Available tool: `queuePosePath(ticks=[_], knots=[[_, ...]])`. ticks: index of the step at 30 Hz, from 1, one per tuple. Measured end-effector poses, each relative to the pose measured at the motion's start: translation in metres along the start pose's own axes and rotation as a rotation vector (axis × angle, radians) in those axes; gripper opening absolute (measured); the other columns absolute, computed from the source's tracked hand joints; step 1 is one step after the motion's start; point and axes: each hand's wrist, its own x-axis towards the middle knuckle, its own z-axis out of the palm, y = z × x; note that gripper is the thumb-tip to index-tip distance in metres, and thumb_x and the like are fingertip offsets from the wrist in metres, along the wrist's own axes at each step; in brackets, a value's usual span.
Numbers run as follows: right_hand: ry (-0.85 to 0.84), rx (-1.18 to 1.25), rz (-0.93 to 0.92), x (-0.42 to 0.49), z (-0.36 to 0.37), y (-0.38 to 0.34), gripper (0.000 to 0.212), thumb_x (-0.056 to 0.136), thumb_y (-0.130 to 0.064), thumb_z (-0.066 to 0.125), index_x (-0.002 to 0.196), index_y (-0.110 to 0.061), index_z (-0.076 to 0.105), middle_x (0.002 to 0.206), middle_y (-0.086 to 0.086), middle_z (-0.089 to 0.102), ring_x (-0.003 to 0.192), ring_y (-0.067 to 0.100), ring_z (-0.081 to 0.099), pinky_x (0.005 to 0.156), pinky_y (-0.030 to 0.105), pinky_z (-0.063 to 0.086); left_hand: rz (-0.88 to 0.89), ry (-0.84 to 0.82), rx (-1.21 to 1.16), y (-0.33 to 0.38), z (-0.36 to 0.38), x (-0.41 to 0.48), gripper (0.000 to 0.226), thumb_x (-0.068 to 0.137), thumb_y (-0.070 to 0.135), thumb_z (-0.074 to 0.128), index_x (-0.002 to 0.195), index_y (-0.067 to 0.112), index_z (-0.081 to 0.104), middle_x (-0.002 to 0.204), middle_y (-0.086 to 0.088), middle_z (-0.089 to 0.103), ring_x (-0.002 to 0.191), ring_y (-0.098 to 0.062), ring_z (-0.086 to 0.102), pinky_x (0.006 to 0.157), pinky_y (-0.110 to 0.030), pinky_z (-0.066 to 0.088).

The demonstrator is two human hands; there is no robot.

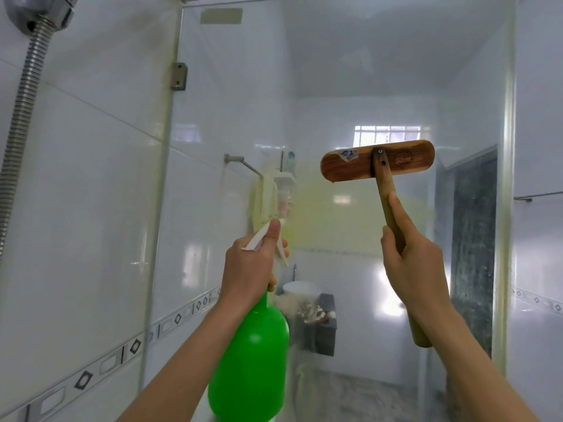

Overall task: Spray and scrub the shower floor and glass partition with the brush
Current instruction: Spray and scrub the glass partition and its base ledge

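L hand (253,266) gripping green spray bottle (249,360) ctr-bottom, R hand (411,269) fingers wrapped round wooden brush (377,161) handle, head against glass partition (335,86) ctr-right

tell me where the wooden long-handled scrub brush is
In the head view the wooden scrub brush is right of centre, raised before the clear glass partition, handle gripped by the right hand, with the green plastic spray bottle to its left.

Two hands are counted, a left hand (253,266) and a right hand (411,266). One green spray bottle (253,360) and one wooden brush (377,161) (a single handle, a single head) are seen. One glass partition (335,71), one metal hinge (178,76) and one shower hose (21,117) are noted
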Motion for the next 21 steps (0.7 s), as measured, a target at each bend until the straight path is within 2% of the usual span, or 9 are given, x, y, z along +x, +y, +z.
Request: queuePosePath(ticks=[6, 12, 16, 19, 21], knots=[[0.018, -0.058, 0.031, -0.002, -0.010, 0.016, 0.060, 0.099, -0.017, 0.044, 0.149, -0.039, 0.020, 0.058, 0.007, 0.052, 0.047, 0.020, 0.051, 0.050, 0.037, 0.053, -0.011, -0.040, -0.101, 0.012, 0.016, -0.005, 0.057, 0.097, 0.052, 0.051, 0.077, 0.002, 0.069, 0.041, 0.006, 0.055, 0.031, -0.003, 0.046, 0.038, -0.016, 0.042], [0.045, -0.069, 0.041, 0.008, -0.016, 0.021, 0.059, 0.099, -0.017, 0.043, 0.150, -0.037, 0.020, 0.060, 0.007, 0.053, 0.050, 0.021, 0.052, 0.053, 0.035, 0.054, -0.001, -0.096, -0.069, 0.017, 0.035, -0.002, 0.054, 0.100, 0.052, 0.047, 0.086, 0.008, 0.074, 0.065, 0.003, 0.066, 0.032, -0.004, 0.049, 0.039, -0.015, 0.045], [0.044, -0.097, 0.025, 0.021, -0.012, 0.018, 0.059, 0.100, -0.019, 0.042, 0.150, -0.037, 0.016, 0.063, 0.009, 0.056, 0.051, 0.021, 0.054, 0.055, 0.036, 0.056, -0.016, -0.126, -0.054, 0.022, 0.047, 0.002, 0.060, 0.099, 0.055, 0.047, 0.086, 0.004, 0.074, 0.077, -0.011, 0.074, 0.032, -0.003, 0.048, 0.040, -0.019, 0.047], [0.036, -0.126, 0.015, 0.014, -0.008, 0.020, 0.061, 0.100, -0.019, 0.041, 0.151, -0.039, 0.013, 0.059, 0.010, 0.053, 0.048, 0.022, 0.052, 0.052, 0.038, 0.055, -0.020, -0.113, -0.032, 0.020, 0.049, 0.002, 0.061, 0.099, 0.056, 0.048, 0.088, 0.003, 0.073, 0.077, -0.013, 0.073, 0.034, -0.005, 0.049, 0.040, -0.018, 0.046], [0.001, -0.132, 0.053, -0.008, -0.005, 0.025, 0.063, 0.100, -0.020, 0.039, 0.150, -0.042, 0.007, 0.053, 0.008, 0.048, 0.043, 0.021, 0.049, 0.045, 0.039, 0.051, -0.012, -0.111, -0.018, 0.017, 0.044, 0.000, 0.057, 0.100, 0.055, 0.046, 0.091, 0.008, 0.075, 0.066, -0.005, 0.068, 0.032, -0.004, 0.048, 0.039, -0.015, 0.044]])
